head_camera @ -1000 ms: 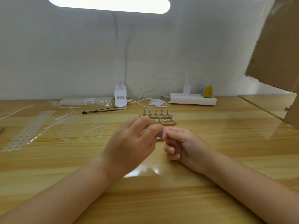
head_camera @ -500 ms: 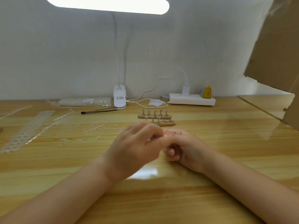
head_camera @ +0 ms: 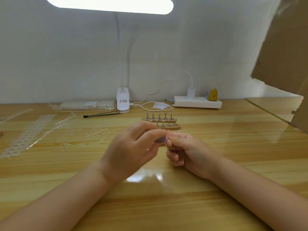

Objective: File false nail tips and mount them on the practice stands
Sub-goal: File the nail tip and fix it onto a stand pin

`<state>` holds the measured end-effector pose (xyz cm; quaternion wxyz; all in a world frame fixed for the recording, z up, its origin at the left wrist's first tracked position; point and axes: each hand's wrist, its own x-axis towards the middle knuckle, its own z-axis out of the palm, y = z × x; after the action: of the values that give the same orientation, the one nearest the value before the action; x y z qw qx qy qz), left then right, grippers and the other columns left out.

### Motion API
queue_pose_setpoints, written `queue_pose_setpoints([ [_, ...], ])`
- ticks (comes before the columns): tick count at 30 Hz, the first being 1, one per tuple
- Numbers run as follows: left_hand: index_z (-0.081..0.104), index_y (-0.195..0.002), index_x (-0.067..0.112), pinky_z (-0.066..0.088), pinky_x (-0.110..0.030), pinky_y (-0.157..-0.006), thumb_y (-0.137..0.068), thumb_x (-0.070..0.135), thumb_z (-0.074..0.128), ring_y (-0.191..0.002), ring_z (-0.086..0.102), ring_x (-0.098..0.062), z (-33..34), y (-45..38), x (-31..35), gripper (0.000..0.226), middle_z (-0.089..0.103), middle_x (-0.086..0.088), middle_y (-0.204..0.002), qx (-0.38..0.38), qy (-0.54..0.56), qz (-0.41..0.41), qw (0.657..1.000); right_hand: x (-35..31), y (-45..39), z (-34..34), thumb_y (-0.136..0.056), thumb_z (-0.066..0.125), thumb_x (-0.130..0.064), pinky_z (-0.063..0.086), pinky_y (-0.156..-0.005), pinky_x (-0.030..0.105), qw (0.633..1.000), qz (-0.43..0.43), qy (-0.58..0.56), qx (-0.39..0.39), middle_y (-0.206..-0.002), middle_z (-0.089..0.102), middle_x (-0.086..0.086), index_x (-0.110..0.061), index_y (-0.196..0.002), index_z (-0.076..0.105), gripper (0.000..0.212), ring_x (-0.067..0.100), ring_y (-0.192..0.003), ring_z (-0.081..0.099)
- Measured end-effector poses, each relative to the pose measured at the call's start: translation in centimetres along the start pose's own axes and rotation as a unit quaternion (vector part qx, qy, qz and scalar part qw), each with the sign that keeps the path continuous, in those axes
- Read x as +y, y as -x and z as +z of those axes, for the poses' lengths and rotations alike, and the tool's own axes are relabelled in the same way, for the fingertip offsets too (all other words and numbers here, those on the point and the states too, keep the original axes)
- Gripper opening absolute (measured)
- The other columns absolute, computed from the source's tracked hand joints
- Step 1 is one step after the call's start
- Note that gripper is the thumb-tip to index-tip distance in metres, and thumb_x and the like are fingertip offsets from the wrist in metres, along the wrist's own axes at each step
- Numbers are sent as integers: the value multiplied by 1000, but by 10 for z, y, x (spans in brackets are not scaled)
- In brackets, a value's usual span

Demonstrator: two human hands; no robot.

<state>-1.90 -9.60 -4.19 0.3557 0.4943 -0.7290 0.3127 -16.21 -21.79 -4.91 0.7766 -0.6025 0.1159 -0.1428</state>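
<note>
My left hand (head_camera: 133, 150) grips a small purple nail file (head_camera: 161, 140), of which only the tip shows between its fingers. My right hand (head_camera: 185, 150) is curled with its fingertips pinched together against the file; the clear nail tip it seems to hold is too small to make out. Both hands hover just above the wooden table (head_camera: 216, 164), touching each other. Behind them stand two wooden practice stands (head_camera: 160, 120) with several small metal holders in two rows.
Clear plastic nail-tip strips (head_camera: 30, 135) lie scattered at the left. A clip lamp base (head_camera: 123, 102), a black tool (head_camera: 101, 115), a bag of tips (head_camera: 86, 105) and a white power strip (head_camera: 197, 102) line the back wall. Cardboard (head_camera: 286, 47) leans at the right.
The left hand slid right over the right fingertips and has come back left, showing the purple file tip again. The right hand stays in place.
</note>
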Motion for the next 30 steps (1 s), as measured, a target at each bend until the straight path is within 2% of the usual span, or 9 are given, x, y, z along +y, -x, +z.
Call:
queue_pose_setpoints([
  [4, 61, -108, 17, 49, -25, -80, -83, 2, 67, -81, 61, -18, 7, -2, 10, 29, 65, -6, -93, -14, -36, 59, 997, 0, 0, -1, -84, 58, -13, 26, -41, 17, 1000, -3, 14, -16, -61, 41, -3, -13, -77, 54, 8, 7, -48, 38],
  [9, 69, -101, 11, 56, -38, -67, -79, 0, 69, -75, 65, -25, -3, 1, -3, 24, 67, -10, -88, -8, -82, 16, 996, -1, -1, -3, -88, 55, -31, 26, -42, 19, 1000, 6, -8, 5, -64, 29, 1, -15, -69, 50, 25, 9, -49, 38],
  [12, 56, -110, 18, 50, -28, -81, -83, 3, 64, -84, 62, -18, 6, -4, 13, 32, 60, -2, -100, 4, -48, 72, 996, -1, 0, -3, -84, 58, -14, 25, -42, 18, 1000, -3, 24, -15, -59, 38, -1, -10, -68, 51, 18, 8, -47, 36],
  [14, 60, -109, 17, 51, -29, -80, -79, 0, 67, -84, 62, -20, 9, -4, 15, 35, 60, -3, -100, -13, -52, 73, 996, -2, 0, -2, -81, 54, -11, 25, -42, 18, 999, -6, 34, -23, -56, 40, -3, -6, -81, 52, 6, 7, -46, 36],
  [18, 74, -93, 5, 57, -40, -68, -71, -7, 75, -75, 66, -26, -3, 2, -4, 26, 68, -11, -88, -42, -94, 14, 995, -2, -1, -3, -88, 53, -28, 27, -42, 18, 1000, 12, -5, 2, -62, 28, 2, -12, -68, 49, 26, 9, -47, 39],
  [21, 64, -107, 12, 55, -35, -76, -81, 1, 69, -80, 66, -22, -1, -1, 3, 29, 67, -8, -94, -11, -65, 40, 997, -2, -1, -3, -84, 61, -18, 29, -41, 18, 1000, 12, -1, -12, -59, 36, -1, -13, -71, 52, 17, 9, -47, 40],
  [24, 56, -111, 15, 50, -30, -84, -85, 2, 66, -86, 62, -20, 7, -4, 13, 31, 57, -3, -103, -32, -47, 92, 994, -3, -1, -3, -74, 53, -7, 28, -40, 17, 999, 15, 11, -27, -56, 39, -3, -12, -70, 47, 8, 8, -47, 37],
  [28, 70, -100, 9, 56, -37, -71, -71, -4, 78, -76, 66, -25, -4, 1, -6, 32, 68, -10, -89, -45, -100, 39, 993, -5, 0, -4, -89, 51, -25, 29, -43, 18, 999, 31, -14, -17, -63, 22, 0, -14, -67, 49, 25, 9, -49, 39],
  [30, 62, -106, 13, 55, -37, -73, -75, -1, 75, -77, 65, -23, -6, 1, -6, 36, 68, -9, -90, -27, -91, 36, 995, -5, 0, -3, -88, 51, -25, 29, -43, 18, 999, 29, -10, -21, -63, 20, 1, -15, -66, 50, 24, 9, -49, 39],
])
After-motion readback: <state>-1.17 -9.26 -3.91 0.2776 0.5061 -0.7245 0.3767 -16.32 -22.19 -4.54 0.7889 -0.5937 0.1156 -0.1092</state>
